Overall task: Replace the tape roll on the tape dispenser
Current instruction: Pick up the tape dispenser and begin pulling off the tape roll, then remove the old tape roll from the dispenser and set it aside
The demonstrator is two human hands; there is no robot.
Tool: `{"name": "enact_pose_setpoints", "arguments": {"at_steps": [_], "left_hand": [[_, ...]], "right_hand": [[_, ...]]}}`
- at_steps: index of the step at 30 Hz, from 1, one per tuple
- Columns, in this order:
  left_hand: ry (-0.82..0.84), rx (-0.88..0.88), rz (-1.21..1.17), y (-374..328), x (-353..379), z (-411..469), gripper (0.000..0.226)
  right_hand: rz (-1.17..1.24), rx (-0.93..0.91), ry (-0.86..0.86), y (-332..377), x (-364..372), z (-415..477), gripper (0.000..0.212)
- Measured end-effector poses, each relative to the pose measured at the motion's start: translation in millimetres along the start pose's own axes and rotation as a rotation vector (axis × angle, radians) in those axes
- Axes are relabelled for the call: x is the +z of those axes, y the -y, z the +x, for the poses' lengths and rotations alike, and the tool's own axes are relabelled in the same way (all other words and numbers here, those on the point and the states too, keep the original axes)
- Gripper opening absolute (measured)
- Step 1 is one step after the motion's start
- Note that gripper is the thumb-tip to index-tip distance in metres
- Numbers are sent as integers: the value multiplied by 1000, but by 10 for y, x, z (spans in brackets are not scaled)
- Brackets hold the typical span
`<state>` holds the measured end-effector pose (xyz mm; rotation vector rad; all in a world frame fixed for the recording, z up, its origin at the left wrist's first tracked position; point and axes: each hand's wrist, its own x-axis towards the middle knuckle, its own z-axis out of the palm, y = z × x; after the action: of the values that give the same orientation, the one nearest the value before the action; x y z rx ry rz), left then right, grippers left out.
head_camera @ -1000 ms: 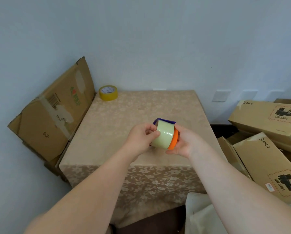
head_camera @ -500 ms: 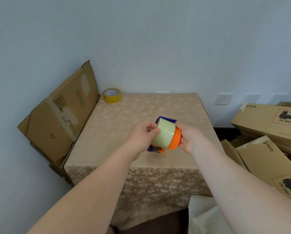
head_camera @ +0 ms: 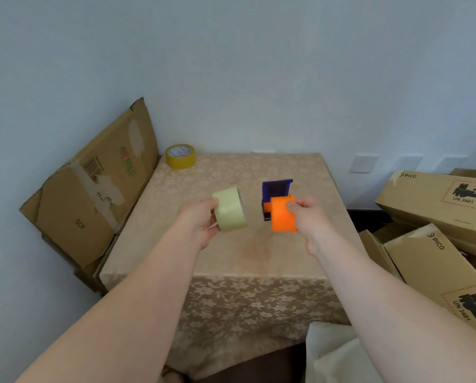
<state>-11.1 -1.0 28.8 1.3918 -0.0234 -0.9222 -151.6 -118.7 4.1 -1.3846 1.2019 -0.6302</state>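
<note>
My left hand (head_camera: 199, 223) grips a pale green tape roll (head_camera: 229, 210), held in the air above the table. My right hand (head_camera: 310, 221) holds the tape dispenser (head_camera: 279, 208) by its orange drum, with the dark blue frame sticking up behind it. The roll and the dispenser are apart, with a gap between them. A yellow tape roll (head_camera: 180, 156) lies flat at the table's far left corner.
The table (head_camera: 237, 261) wears a beige flowered cloth. Flattened cardboard (head_camera: 93, 186) leans against the wall on the left. Stacked cardboard boxes (head_camera: 435, 217) crowd the right side. A white bag (head_camera: 333, 355) sits low at the right front.
The pale green roll was on the orange drum; now it is off. My left hand moved left with the roll and my right hand moved right with the dispenser.
</note>
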Motion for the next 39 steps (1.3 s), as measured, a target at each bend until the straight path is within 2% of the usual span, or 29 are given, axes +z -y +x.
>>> {"name": "enact_pose_setpoints", "arguments": {"at_steps": [5, 8, 13, 16, 20, 22, 23, 25, 28, 30, 32, 33, 39], "left_hand": [[30, 1, -74, -12, -66, 17, 25], [58, 4, -65, 6, -109, 37, 29], [76, -23, -3, 17, -136, 51, 35], [85, -41, 5, 28, -123, 33, 36], [123, -27, 56, 52, -114, -13, 36], [154, -12, 86, 58, -110, -42, 35], [170, -1, 113, 61, -104, -56, 32], [198, 33, 193, 64, -85, -84, 28], [247, 98, 352, 83, -55, -121, 28], [291, 139, 470, 102, -44, -152, 28], [335, 176, 558, 107, -34, -185, 28], [343, 188, 565, 104, -29, -194, 26], [297, 268, 452, 64, -18, -191, 12]], "right_hand": [[-308, -215, -70, -55, -32, 4, 16], [-516, -281, -73, -136, -67, 11, 20], [-909, -308, 33, -282, -109, -4, 25], [-1025, -300, 115, -351, -118, -22, 27], [-842, -254, 270, -414, -119, -31, 21], [-750, -282, 245, -367, -99, -45, 18], [-686, -292, 204, -313, -79, -68, 23], [-400, -206, 163, -179, -33, -112, 32], [168, 106, 324, 44, 39, -177, 40], [363, 174, 412, 117, 65, -218, 29], [436, 168, 430, 143, 81, -266, 9], [436, 158, 430, 136, 83, -278, 6], [217, 62, 509, 30, 38, -307, 9]]}}
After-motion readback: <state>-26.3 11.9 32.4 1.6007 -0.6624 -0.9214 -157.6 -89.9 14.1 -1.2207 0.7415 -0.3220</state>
